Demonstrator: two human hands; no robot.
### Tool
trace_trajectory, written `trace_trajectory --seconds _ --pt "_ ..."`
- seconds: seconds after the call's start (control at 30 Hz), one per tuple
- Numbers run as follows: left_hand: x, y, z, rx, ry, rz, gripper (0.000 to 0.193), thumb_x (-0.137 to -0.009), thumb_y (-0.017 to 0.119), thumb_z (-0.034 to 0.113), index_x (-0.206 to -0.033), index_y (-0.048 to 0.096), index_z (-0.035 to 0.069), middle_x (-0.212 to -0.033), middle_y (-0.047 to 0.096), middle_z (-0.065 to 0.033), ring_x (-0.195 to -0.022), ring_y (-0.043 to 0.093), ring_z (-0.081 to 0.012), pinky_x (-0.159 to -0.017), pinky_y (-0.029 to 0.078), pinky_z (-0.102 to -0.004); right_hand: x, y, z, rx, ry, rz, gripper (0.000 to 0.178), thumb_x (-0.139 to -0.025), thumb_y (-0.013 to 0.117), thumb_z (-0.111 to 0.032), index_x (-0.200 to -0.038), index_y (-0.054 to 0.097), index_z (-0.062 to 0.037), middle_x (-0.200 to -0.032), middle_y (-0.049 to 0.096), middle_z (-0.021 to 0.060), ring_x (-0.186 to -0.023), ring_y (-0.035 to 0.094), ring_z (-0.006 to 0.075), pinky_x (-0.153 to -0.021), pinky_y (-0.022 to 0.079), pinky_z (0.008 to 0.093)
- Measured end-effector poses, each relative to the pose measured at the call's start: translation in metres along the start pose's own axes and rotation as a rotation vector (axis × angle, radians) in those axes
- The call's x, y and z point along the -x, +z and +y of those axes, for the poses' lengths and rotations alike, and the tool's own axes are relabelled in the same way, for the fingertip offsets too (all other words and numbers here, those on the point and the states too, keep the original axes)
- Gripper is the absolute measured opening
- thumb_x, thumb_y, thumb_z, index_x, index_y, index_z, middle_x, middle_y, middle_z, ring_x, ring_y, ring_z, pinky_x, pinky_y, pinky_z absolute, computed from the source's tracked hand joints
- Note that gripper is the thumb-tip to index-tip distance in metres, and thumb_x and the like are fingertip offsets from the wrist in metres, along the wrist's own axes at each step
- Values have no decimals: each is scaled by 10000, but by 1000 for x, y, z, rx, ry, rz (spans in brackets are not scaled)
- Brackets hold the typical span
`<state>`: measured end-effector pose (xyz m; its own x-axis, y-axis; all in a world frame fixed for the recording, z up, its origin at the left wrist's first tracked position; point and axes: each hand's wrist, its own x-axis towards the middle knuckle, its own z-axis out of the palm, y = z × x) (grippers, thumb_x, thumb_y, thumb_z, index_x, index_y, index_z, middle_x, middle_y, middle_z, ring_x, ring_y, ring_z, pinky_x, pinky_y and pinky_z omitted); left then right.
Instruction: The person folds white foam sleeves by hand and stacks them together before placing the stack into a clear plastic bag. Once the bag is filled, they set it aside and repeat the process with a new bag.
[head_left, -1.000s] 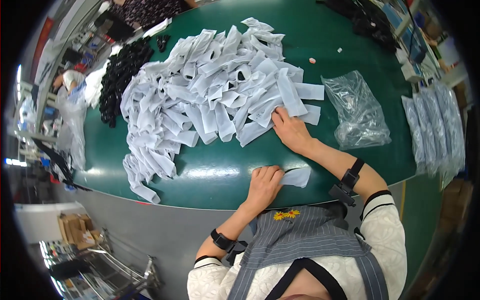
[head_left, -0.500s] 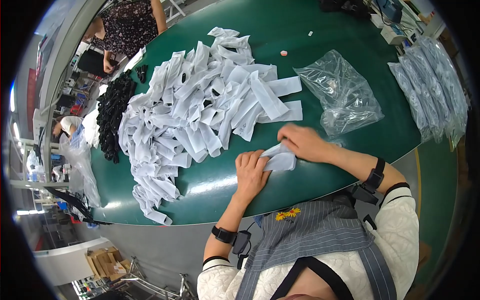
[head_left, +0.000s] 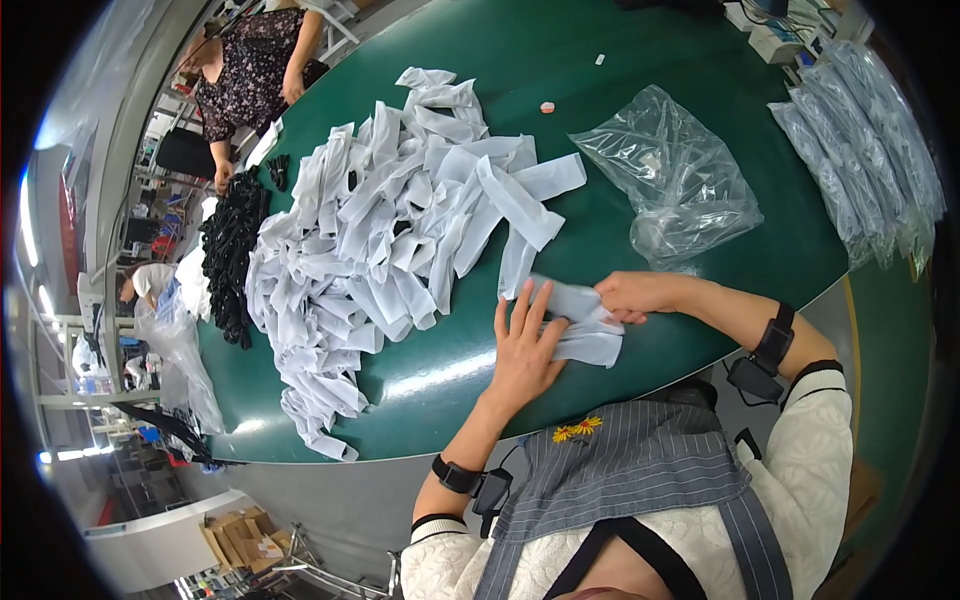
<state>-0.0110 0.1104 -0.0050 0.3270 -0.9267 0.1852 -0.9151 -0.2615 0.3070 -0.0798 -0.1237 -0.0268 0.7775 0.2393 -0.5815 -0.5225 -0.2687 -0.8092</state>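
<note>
A limp, pale white sleeve (head_left: 592, 348), perhaps a thin bag, lies on the green table (head_left: 460, 375) near its front edge. My left hand (head_left: 526, 356) rests over the sleeve's left part with fingers spread. At the sleeve's right side, my right hand (head_left: 638, 294) has its fingers closed on the material. Just beyond both hands is a large heap of similar white sleeves (head_left: 400, 215), some with dark openings or contents.
Right of the heap lies a crumpled clear plastic bag (head_left: 685, 185). Several filled clear packets (head_left: 850, 150) line the right edge. A bundle of black cords (head_left: 232, 255) sits left of the heap. Another person (head_left: 255, 70) stands at the far left.
The sleeve was bunched between my hands and now lies more spread out. My left fingers have opened out over it; my right hand has moved right and downward, gripping it.
</note>
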Motion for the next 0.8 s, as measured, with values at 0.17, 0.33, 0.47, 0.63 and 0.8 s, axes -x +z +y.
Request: trace_trajectory --seconds 0.17,0.33,0.47,0.63,0.8 --pt "-15 13 -11 48 60 -25 548 -601 777 110 -1099 551 75 -1215 535 -118 -1176 488 -311 -1099 227 -538 -7 -9 20 316 -141 261 171 -867 533 -176 -879 548 -6 -705 601 192 -731 632 393 -642 494 479" --pt "-11 30 4 28 -18 17 584 -597 777 113 -1131 546 59 -1186 546 -117 -1101 521 -313 -1059 286 -513 -22 -2 -55 616 -453 1030 333 -894 586 -239 -1109 468 -14 -726 638 185 -761 632 423 -680 502 495" --pt "-5 26 23 102 -2 -30 647 -588 780 113 -1184 536 53 -1178 545 -123 -1102 513 -308 -1007 325 -492 -67 -12 -59 687 -213 868 295 -877 593 -206 -1076 499 -9 -719 653 144 -697 630 419 -631 506 486" --pt "16 14 28 99 -81 -95 710 -567 793 131 -1221 528 49 -1218 519 -136 -1140 486 -322 -982 333 -489 -19 -11 -12 775 -405 835 193 -820 605 -115 -1002 562 -68 -709 643 107 -649 640 357 -580 501 464" --pt "16 5 24 -4 -1 -96 735 -533 812 161 -1206 536 53 -1298 466 -152 -1180 451 -344 -977 336 -484 24 26 11 922 -572 731 236 -781 590 -73 -1015 576 -98 -789 607 101 -724 644 314 -608 503 444"
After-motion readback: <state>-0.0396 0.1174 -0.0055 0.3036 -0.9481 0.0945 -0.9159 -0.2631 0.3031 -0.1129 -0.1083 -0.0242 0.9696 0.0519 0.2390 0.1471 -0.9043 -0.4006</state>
